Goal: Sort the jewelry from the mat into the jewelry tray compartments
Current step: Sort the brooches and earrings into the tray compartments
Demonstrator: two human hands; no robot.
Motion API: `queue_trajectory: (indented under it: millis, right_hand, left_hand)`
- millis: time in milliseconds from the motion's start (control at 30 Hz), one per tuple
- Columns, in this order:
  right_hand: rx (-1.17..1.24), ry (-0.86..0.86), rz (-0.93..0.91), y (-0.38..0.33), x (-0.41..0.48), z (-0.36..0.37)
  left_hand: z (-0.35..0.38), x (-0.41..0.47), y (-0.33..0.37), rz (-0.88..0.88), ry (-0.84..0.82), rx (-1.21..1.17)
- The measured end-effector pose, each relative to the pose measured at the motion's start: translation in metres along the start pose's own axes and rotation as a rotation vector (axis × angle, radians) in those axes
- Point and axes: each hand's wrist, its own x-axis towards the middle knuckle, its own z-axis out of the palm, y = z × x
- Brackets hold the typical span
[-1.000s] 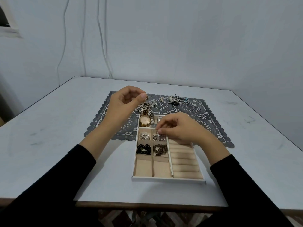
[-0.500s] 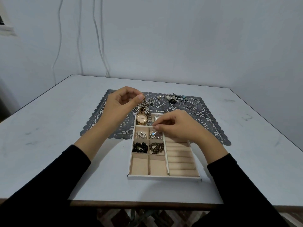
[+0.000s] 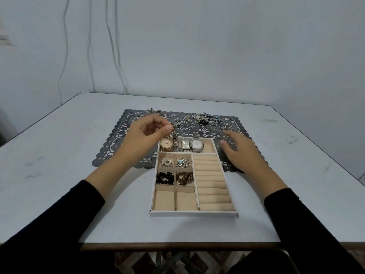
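A beige jewelry tray (image 3: pixel 193 213) with a white rim lies on the table, its far end on the dark lace mat (image 3: pixel 116 141). Its back compartment holds a gold watch (image 3: pixel 166 144) and silver watches (image 3: pixel 197 144). Behind two bead bracelets (image 3: pixel 165 177) sit two silver brooches (image 3: pixel 183 162). The ring rolls (image 3: pixel 211 180) fill the right side. My left hand (image 3: pixel 147 135) pinches a thin metal chain piece (image 3: pixel 174 133) that hangs over the watches. Over the mat, just right of the tray, my right hand (image 3: pixel 244 153) hovers with straight fingers and holds nothing.
Loose jewelry lies along the mat's far edge: a tangled pile (image 3: pixel 207 118), small rings (image 3: pixel 227 127) and a few pieces at the back left (image 3: pixel 146 113). The grey table (image 3: pixel 59 165) ends near me at a brown edge. Cables hang on the wall behind.
My right hand has left the brooch compartment and moved right over the mat, fingers now spread. The left hand keeps its pinch above the watches.
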Motion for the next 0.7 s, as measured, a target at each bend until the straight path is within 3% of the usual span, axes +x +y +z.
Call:
queue_trajectory:
  millis: [167, 700]
  right_hand:
    - [-0.158, -0.154, 0.006, 0.019, -0.001, 0.013]
    - [-0.205, -0.150, -0.035, 0.023, 0.002, 0.016]
  left_hand:
    - [-0.002, -0.002, -0.002, -0.028, -0.061, 0.034]
    - [-0.012, -0.016, -0.004, -0.091, -0.236, 0.109]
